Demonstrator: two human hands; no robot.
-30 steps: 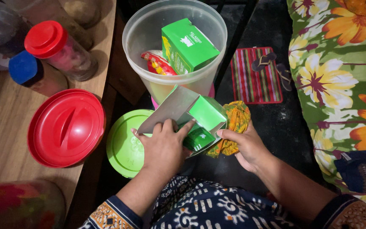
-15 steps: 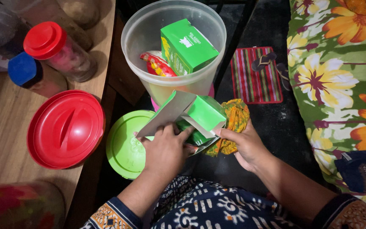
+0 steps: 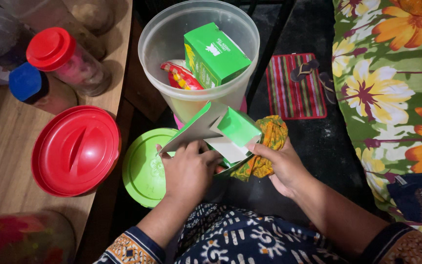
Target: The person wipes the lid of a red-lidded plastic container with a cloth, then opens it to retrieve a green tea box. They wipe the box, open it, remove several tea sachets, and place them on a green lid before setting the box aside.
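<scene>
I hold an open green carton (image 3: 230,129) over my lap, its grey inner flaps folded up. My left hand (image 3: 187,171) grips the carton's near left side, fingers curled over the big flap and reaching inside. My right hand (image 3: 282,166) pinches the carton's right flap and also clutches a yellow-orange patterned cloth (image 3: 265,146). Just beyond stands a clear plastic tub (image 3: 199,54) holding a second green box (image 3: 213,54) and a red snack packet (image 3: 180,76).
A round green lid (image 3: 145,168) lies under my left hand. On the wooden table (image 3: 6,137) at left rest a large red lid (image 3: 76,150), a red-capped jar (image 3: 67,61) and a blue-capped jar (image 3: 30,83). A striped mat with sandals (image 3: 296,85) and floral bedding (image 3: 391,88) lie at right.
The carton's flaps have folded further inward and the inner green packet is now covered. My left fingers have pushed deeper into the carton. My right hand has barely shifted.
</scene>
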